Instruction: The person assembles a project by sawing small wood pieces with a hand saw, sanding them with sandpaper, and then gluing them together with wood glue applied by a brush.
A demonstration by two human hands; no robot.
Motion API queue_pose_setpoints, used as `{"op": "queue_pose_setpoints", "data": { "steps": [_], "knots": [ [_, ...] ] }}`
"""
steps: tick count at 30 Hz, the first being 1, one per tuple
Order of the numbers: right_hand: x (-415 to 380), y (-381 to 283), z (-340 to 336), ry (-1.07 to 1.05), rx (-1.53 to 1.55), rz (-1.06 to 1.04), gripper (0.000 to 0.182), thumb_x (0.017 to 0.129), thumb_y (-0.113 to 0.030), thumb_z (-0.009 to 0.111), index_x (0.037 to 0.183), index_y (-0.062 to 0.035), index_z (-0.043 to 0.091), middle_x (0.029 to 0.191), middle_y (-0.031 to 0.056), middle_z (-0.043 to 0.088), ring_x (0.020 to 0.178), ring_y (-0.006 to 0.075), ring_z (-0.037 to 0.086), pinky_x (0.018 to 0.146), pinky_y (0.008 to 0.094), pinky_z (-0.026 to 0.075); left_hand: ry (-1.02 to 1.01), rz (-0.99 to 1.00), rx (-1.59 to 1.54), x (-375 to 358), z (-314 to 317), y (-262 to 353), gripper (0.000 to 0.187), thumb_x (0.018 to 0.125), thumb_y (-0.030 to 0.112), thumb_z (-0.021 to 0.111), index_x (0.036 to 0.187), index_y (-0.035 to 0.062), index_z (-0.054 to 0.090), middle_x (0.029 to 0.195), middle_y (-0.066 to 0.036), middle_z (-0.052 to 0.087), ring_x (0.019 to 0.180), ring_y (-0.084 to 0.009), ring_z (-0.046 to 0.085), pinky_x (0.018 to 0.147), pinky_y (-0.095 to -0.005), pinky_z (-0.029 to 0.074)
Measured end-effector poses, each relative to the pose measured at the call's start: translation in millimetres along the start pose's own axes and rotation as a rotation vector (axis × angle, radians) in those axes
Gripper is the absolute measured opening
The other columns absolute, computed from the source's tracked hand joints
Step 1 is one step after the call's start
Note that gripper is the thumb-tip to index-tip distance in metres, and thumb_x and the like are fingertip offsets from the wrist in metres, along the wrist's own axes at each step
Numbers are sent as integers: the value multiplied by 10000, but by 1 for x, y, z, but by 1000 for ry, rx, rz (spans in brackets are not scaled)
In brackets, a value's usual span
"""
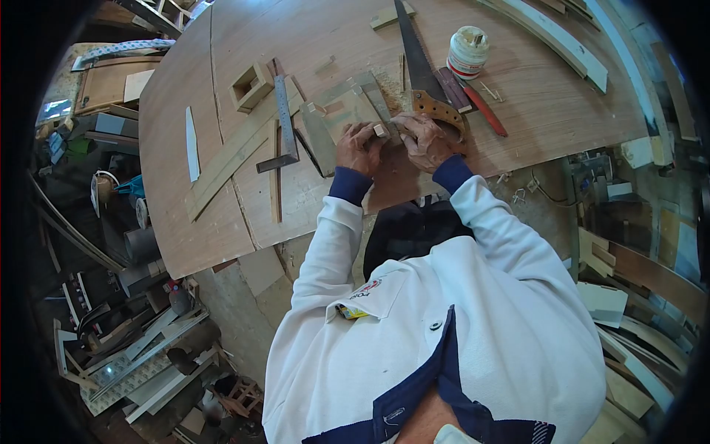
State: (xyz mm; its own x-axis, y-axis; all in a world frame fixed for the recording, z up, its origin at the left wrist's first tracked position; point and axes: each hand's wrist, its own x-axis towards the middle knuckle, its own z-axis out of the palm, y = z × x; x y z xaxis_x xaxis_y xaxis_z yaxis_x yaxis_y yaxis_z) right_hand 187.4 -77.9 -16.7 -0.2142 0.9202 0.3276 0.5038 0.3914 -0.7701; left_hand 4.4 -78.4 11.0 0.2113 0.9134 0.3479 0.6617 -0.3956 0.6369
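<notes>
My left hand point(360, 148) has its fingers curled round a small wooden block point(381, 130), at the near edge of a thin wooden board assembly point(344, 111). Just to the right, my right hand point(423, 140) is closed by the board's corner; whatever is between its fingertips is too small to make out. Beyond my right hand lies a handsaw point(418, 63) with a wooden handle. A metal try square point(283, 122) rests on wood strips to the left of the board.
The wooden table point(177, 140) also bears a small open wooden box point(252, 87), a long plank point(229, 164), a white strip point(192, 144), a glue jar point(468, 53) and a red tool point(484, 109). Long wood pieces point(562, 44) lie at the right.
</notes>
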Motion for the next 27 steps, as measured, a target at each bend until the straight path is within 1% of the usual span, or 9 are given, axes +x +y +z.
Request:
{"op": "queue_pose_setpoints", "data": {
  "steps": [6, 10, 13, 19, 21, 22, 24, 25, 27],
  "knots": [
    [0, -3, -3, 12, -2, -19, 316, 781, -13, 548, 1085, -65, 617, 1097, 148, 634, 1055, 344, 581, 949, 414, 444, -30, 21, 43, 3, -4, 5, 190, 722, 119, 713, 909, 88, 698, 977, -124, 679, 919, -342, 609, 843, -402, 474],
    [0, 0, -1, 8, -5, -20, 315, 786, -17, 546, 1089, -64, 616, 1103, 149, 633, 1058, 346, 579, 948, 412, 444, -48, 16, 61, 2, -5, 4, 191, 724, 118, 708, 913, 92, 700, 985, -118, 678, 927, -339, 606, 842, -401, 477],
    [0, 1, -1, -6, -4, -22, 322, 788, -16, 546, 1096, -66, 620, 1106, 145, 634, 1062, 341, 580, 948, 411, 445, -73, 8, 48, 1, -5, 1, 241, 719, 87, 696, 960, 80, 699, 1020, -141, 676, 951, -346, 605, 832, -395, 486],
    [0, 3, 4, 18, -52, -58, 307, 796, -20, 540, 1065, -93, 668, 1054, 121, 630, 1001, 309, 594, 917, 398, 455, -60, 12, 72, 0, -3, 2, 232, 720, 84, 695, 952, 78, 694, 1008, -147, 676, 953, -346, 607, 831, -395, 487],
    [-1, -2, 2, -39, -132, -13, 329, 795, -24, 537, 1076, -116, 681, 1087, 105, 586, 999, 298, 572, 916, 396, 448, -48, 2, 55, 0, -3, 2, 192, 726, 126, 709, 911, 81, 697, 989, -124, 678, 935, -346, 608, 859, -411, 472],
    [-2, -5, 1, -40, -131, -13, 329, 795, -24, 537, 1076, -116, 681, 1087, 105, 586, 999, 298, 572, 916, 396, 448, -48, 1, 56, 1, -2, 1, 192, 726, 126, 709, 911, 81, 697, 989, -124, 678, 935, -346, 608, 859, -411, 472],
    [-2, -9, -2, -105, -183, -5, 353, 790, -27, 537, 1084, -147, 690, 1147, 95, 536, 1030, 297, 544, 930, 403, 437, -62, -2, 69, 1, -2, -1, 192, 727, 131, 708, 906, 66, 692, 993, -132, 677, 941, -347, 610, 873, -415, 465],
    [-3, -6, 0, -106, -183, -5, 353, 790, -27, 537, 1084, -147, 690, 1147, 95, 536, 1030, 297, 544, 930, 403, 437, -62, -2, 70, 1, -1, -2, 192, 727, 131, 708, 906, 66, 692, 993, -132, 677, 941, -347, 610, 873, -415, 465],
    [-6, 0, 3, -73, -193, -69, 364, 774, -17, 551, 1067, -171, 702, 1206, 97, 510, 1072, 301, 526, 949, 410, 425, -55, 22, 85, 0, -1, -3, 182, 730, 135, 706, 891, 52, 687, 986, -139, 676, 937, -350, 610, 879, -417, 462]
  ]
}}
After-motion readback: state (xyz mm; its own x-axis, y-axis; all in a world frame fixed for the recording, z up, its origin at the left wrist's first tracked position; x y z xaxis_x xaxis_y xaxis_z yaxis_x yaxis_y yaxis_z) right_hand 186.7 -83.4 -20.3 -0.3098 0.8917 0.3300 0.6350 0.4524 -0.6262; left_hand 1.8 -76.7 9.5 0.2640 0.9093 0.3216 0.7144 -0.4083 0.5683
